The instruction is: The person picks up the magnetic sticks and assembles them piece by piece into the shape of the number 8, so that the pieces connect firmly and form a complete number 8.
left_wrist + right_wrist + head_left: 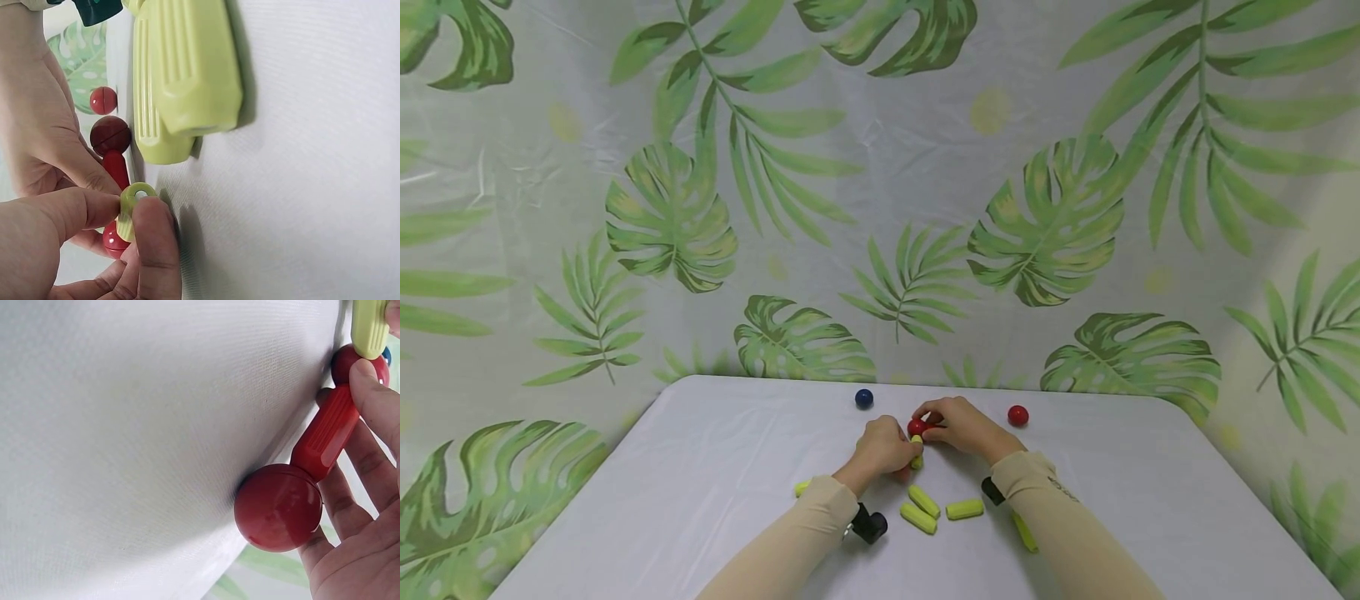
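My left hand (883,446) pinches a yellow-green rod (127,222) between thumb and index finger. One end of that rod meets a red ball (917,427), seen also in the right wrist view. My right hand (964,425) grips the red ball and the red rod (326,434) joined to it, thumb on the near end. At the rod's other end sits a second red ball (278,507), close to the white tabletop. Both hands are close together over the middle of the table. Part of another reddish ball (902,473) shows beneath the left hand.
Several loose yellow-green rods (965,509) lie on the white table (722,450) nearer to me, one partly under the right sleeve. A blue ball (864,398) is near the far edge; a separate red ball (1018,416) sits right of the hands. A leaf-patterned curtain (910,192) hangs behind.
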### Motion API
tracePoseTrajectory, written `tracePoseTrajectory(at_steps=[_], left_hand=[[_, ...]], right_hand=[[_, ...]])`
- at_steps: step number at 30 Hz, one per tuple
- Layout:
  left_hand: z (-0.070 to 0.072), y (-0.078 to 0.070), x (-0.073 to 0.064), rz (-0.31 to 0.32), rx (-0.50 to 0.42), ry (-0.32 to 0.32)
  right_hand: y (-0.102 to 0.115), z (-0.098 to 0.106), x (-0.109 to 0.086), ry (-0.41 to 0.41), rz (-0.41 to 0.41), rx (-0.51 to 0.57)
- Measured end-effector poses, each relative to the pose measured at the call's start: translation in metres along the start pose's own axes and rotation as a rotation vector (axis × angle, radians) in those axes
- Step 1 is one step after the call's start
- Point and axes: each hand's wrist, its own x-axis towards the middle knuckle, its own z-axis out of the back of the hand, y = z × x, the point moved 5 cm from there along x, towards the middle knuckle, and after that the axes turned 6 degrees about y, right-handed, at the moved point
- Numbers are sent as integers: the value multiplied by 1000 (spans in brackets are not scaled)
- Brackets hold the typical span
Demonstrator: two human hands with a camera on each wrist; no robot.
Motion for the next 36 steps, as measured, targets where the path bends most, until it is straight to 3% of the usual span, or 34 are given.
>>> tracePoseTrajectory(at_steps=[10,14,18,25,29,36], left_hand=[[-10,19,24,-19,21,20],[-10,20,26,-39,16,18],[-4,9,15,-73,-1,9],[39,-43,-48,-131,-50,49],[55,-51,-57,-141,-43,70],[78,-51,-61,-188,-6,66]], right_hand=[[2,1,1,-1,36,6],[1,0,2,1,29,4],[0,0,2,5,6,11],[1,0,4,20,-11,29],[0,0,4,16,-6,15],[-5,-2,6,23,-51,25]])
